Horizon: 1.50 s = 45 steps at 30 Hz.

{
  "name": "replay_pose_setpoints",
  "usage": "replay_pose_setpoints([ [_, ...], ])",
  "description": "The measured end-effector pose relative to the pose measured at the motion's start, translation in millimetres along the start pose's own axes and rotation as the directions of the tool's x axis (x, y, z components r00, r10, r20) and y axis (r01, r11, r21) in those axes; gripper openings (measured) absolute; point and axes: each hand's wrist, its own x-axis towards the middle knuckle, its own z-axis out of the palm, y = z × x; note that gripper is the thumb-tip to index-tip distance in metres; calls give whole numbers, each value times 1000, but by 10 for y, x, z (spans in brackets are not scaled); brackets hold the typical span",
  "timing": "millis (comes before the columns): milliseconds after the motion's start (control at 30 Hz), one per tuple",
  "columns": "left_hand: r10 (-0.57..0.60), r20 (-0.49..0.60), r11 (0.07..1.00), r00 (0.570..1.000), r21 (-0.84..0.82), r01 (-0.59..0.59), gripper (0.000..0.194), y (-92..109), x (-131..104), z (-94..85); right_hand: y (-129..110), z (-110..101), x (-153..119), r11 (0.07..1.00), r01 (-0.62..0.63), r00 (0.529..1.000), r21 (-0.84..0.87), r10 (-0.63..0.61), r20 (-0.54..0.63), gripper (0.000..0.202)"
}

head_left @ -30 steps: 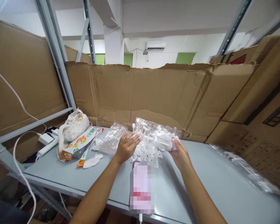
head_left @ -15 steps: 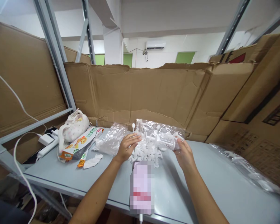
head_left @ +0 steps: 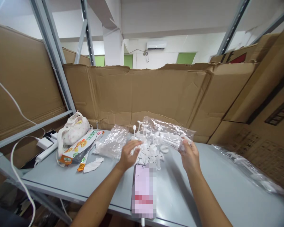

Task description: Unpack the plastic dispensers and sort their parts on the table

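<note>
My right hand [head_left: 190, 154] is closed on a clear plastic bag [head_left: 188, 130], gripping it at the right end. Inside the bag lies a see-through cylinder [head_left: 170, 140] with dark printed marks, along with white parts. The bag hangs tilted above a heap of small white plastic pieces [head_left: 151, 154]. My left hand [head_left: 129, 154] is at the left side of the heap, thumb apart from the bent fingers, with nothing visible in it. A thin white stem with a knob [head_left: 134, 128] stands up just behind its fingers.
A phone [head_left: 144, 189] on a cable lies at the table's front edge. To the left are crumpled clear bags [head_left: 113, 142], a snack packet [head_left: 82, 146], a tissue [head_left: 94, 165], a cloth bag [head_left: 74, 127] and a power strip [head_left: 46, 153]. Another filled bag [head_left: 251, 170] lies right. Cardboard [head_left: 144, 94] walls the back.
My right hand has moved slightly right with the bag, drawing it away from my left hand. My left hand has dropped a little, with thumb and fingers further apart. The view shifts slightly.
</note>
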Motion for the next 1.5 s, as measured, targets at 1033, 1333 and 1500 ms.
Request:
replay_pose_setpoints([
  [1033, -531, 537, 517, 656, -409, 752, 35, -204, 186, -359, 75, -22, -36, 980, 19, 963, -196, 34, 267, 35],
  [1333, -392, 674, 514, 626, -403, 757, 52, -131, 163, -329, 37, 14, -78, 983, -47, 944, -177, 101, 313, 36],
  [1500, -359, 714, 522, 600, -380, 764, 55, -79, 146, -295, 61, 27, -92, 981, -63, 941, -183, 119, 317, 39],
])
